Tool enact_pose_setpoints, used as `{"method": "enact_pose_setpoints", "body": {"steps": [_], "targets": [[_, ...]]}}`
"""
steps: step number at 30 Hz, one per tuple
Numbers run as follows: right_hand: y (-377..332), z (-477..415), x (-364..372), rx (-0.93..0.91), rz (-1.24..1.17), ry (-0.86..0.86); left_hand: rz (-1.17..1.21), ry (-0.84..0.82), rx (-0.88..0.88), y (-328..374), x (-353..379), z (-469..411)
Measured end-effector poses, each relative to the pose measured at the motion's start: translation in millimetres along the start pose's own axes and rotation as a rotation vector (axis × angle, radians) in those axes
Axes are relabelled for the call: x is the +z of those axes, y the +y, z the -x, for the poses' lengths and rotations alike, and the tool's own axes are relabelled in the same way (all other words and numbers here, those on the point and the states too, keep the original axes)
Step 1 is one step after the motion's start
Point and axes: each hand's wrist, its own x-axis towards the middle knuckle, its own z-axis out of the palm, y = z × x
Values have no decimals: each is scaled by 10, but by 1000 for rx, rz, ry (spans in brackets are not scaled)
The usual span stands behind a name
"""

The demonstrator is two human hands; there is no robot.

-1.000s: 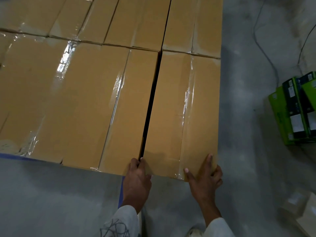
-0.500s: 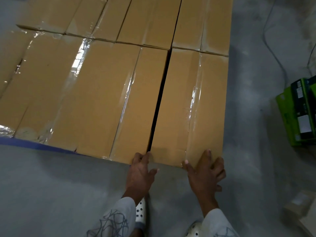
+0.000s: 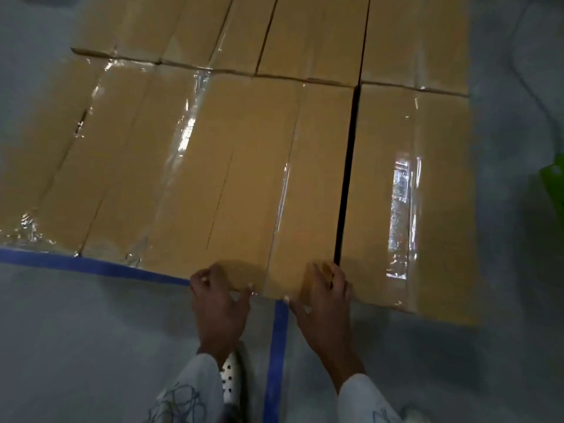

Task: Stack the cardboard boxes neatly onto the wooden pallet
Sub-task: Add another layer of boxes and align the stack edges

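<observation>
Several flat, tape-sealed cardboard boxes lie side by side in two rows, filling the upper view. My left hand and my right hand both grip the near edge of one box, fingers curled over its top and thumbs at its front edge. A narrow dark gap separates this box from the rightmost box. My right hand sits just left of the gap's near end. The pallet under the boxes is hidden.
Blue tape lines run across the grey concrete floor along the boxes' near edge and toward me. A green box shows at the right edge. My white shoe is below my left hand.
Both hands left the rightmost box and moved left onto the box on the other side of the gap. The view shifted, bringing the blue floor tape into sight.
</observation>
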Motion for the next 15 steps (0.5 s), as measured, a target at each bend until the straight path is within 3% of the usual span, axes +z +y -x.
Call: {"method": "enact_pose_setpoints", "body": {"steps": [5, 10, 15], "targets": [[-281, 101, 185, 192, 77, -3, 57, -62, 30, -184, -114, -207], [-405, 104, 137, 396, -90, -37, 67, -70, -21, -264, -113, -378], [-470, 50, 158, 488, -136, 49, 107, -99, -61, -285, -185, -458]]}}
